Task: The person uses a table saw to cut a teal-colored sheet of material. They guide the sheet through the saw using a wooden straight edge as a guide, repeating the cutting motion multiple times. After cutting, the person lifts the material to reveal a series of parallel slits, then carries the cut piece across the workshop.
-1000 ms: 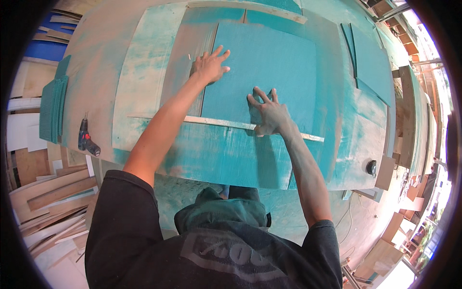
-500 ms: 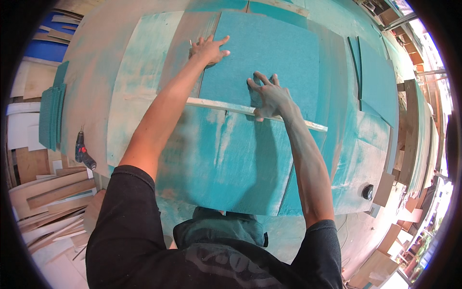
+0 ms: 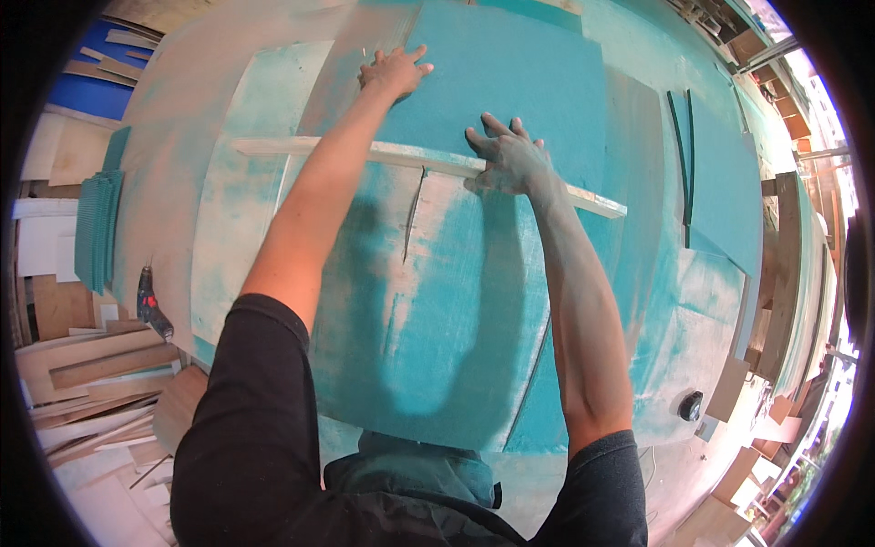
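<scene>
Panel of flat teal board [image 3: 524, 77], rectangular in outline, was laid on the far part of a broad, teal-smeared table [image 3: 173, 173]. A long, narrow, pale wooden strip [image 3: 424, 160] was set crosswise at the panel's near side, its left end extended beyond it. The left hand [image 3: 394, 75] was placed at the panel's left margin, with the fingers spread apart; the left forearm was passed over the strip. The right hand [image 3: 512, 162] was positioned across the strip, its fingers spread and directed onto the panel; whether the thumb was pressed against the strip could not be told. At far left, a stack of ribbed teal pieces [image 3: 97, 232] was seen, with a black-and-red cordless drill [image 3: 153, 305] placed near it. At right, flat teal sheets [image 3: 722, 187] were laid, and a small, rounded black object [image 3: 690, 406] was set near the table's edge.
</scene>
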{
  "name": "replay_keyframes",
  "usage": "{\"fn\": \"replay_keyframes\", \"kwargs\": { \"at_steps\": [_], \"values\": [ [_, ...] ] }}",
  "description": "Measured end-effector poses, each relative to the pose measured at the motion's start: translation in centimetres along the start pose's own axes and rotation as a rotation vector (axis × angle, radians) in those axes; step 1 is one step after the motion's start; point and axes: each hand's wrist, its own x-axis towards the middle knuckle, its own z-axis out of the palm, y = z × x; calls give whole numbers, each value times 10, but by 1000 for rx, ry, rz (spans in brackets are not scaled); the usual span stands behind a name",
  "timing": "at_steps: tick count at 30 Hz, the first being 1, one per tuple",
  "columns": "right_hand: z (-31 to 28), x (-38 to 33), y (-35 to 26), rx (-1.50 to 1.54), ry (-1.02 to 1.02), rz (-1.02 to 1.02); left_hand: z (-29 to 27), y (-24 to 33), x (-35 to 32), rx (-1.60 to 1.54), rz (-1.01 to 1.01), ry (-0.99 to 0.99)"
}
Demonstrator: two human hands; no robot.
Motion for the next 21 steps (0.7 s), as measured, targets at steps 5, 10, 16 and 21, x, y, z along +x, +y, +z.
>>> {"fn": "replay_keyframes", "kwargs": {
  "at_steps": [5, 10, 16, 21],
  "values": [
    [18, -38, -11, -30, -53, 16, -7, -2, -19, 71, 49, -22],
    [38, -99, -30, -3, -77, 10, -11, -1, -87, 92, 80, -35],
    [77, -207, -78, 17, -108, -33, 6, -26, -209, 110, 58, -30],
    [119, -305, -118, -6, -124, -41, 12, -42, -324, 67, 68, -37]
  ]
}}
